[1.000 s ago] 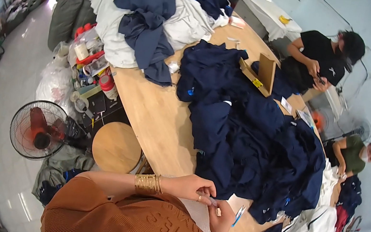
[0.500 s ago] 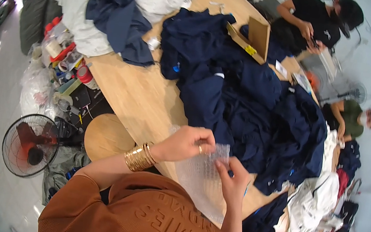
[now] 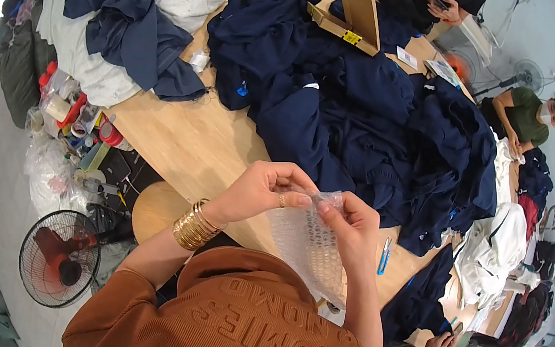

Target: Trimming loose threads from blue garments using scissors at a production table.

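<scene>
Both my hands pinch the upper edge of a clear bubble-wrap sheet [image 3: 313, 248], perhaps a bag, which hangs down in front of my brown top. My left hand [image 3: 273, 189], with a ring and several gold bangles [image 3: 195, 226] at the wrist, grips its top edge. Close beside it, my right hand [image 3: 350, 225] has thumb and fingers closed on the same edge. Beyond my hands a big heap of navy garments [image 3: 365, 122] spreads over the wooden table [image 3: 225, 140]. To the right of my right hand lies a pair of blue thread snips [image 3: 385, 256].
An open cardboard box [image 3: 356, 22] rests on the navy heap. Grey and white cloths [image 3: 148, 29] cover the far left of the table. At left stand a floor fan [image 3: 60, 259] and a round stool [image 3: 159, 209]. Co-workers sit along the far and right sides.
My hands have come together on the bubble wrap's top edge; my right hand has moved up beside the left. The view has shifted, bringing the blue snips into plain sight.
</scene>
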Demonstrator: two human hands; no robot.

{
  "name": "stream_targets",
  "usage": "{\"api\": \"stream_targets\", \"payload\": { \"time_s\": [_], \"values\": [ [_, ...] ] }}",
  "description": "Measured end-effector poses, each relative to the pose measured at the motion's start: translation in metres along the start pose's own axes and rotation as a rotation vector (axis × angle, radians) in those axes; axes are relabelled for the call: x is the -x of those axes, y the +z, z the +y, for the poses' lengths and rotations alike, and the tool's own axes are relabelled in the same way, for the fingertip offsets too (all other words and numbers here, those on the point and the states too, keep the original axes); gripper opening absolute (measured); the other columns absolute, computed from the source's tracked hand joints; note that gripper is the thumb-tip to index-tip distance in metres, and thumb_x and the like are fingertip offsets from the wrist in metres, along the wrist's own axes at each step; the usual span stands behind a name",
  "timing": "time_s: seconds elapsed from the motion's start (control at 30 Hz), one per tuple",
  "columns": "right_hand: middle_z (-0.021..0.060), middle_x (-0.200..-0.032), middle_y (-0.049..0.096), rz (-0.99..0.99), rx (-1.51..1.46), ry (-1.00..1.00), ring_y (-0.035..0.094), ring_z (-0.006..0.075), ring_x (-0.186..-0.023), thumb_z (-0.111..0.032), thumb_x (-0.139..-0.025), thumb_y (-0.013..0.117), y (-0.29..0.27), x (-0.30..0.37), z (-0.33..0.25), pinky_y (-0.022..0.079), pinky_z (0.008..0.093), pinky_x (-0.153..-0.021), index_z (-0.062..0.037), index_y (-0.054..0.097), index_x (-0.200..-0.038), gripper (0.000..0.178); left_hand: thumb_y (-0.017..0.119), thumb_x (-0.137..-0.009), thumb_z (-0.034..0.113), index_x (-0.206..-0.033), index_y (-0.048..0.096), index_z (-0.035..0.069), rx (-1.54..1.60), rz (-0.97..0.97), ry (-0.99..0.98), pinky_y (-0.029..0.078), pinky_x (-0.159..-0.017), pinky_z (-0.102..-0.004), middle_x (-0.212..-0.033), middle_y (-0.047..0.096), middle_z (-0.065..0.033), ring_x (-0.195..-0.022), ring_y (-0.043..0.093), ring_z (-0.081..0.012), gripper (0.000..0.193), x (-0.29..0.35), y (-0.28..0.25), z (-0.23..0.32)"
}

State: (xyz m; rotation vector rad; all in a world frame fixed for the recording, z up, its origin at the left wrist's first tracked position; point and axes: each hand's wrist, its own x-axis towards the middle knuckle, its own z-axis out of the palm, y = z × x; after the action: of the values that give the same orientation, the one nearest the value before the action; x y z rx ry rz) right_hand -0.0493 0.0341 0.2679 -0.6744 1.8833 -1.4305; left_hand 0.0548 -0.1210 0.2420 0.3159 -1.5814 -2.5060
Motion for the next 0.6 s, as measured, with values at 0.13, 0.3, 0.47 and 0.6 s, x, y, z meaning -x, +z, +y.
{"api": "stream_targets", "payload": {
  "time_s": [0.13,0.3,0.47,0.6],
  "values": [
    [-0.0052,-0.067,0.056,0.021,-0.236,0.070,0.044,0.0013,-0.060,-0.011,-0.083,0.064,-0.003,-0.005,-0.004,0.034,0.0172,-0.053,0.0020,0.061,-0.079,0.014,0.065,-0.083,0.011,-0.086,0.062,-0.001,-0.176,-0.174,-0.055,0.044,-0.066,-0.0193,-0.077,0.063,-0.0009,-0.072,0.055,-0.0041,0.013,-0.005,-0.025,-0.004],
    [-0.0021,-0.074,0.060,0.000,-0.143,0.115,0.052,0.0042,-0.068,-0.012,-0.081,0.067,0.008,-0.003,-0.009,0.041,0.0186,-0.062,0.0019,0.064,-0.088,0.016,0.067,-0.083,0.015,-0.083,0.062,0.000,-0.211,-0.087,-0.042,0.043,-0.062,-0.0188,-0.071,0.060,0.0009,-0.068,0.054,-0.0029,0.015,-0.014,-0.036,-0.004],
    [0.0014,-0.077,0.064,-0.166,-0.129,0.267,0.056,0.0061,-0.071,-0.011,-0.079,0.068,-0.019,0.004,0.013,0.044,0.0210,-0.066,0.0026,0.065,-0.091,0.018,0.068,-0.081,0.017,-0.085,0.062,0.001,-0.304,-0.124,-0.091,0.043,-0.062,-0.0194,-0.072,0.061,0.0007,-0.068,0.053,-0.0029,0.018,-0.025,-0.046,0.011],
    [0.0036,-0.076,0.064,-0.023,-0.269,0.281,0.058,0.0088,-0.067,-0.009,-0.079,0.067,-0.042,0.014,0.011,0.045,0.0227,-0.062,0.0022,0.065,-0.086,0.013,0.069,-0.080,0.018,-0.096,0.062,0.002,-0.522,-0.395,-0.045,0.045,-0.074,-0.0243,-0.086,0.063,-0.0039,-0.081,0.056,-0.0076,0.024,-0.030,-0.054,0.017]
  ]
}}
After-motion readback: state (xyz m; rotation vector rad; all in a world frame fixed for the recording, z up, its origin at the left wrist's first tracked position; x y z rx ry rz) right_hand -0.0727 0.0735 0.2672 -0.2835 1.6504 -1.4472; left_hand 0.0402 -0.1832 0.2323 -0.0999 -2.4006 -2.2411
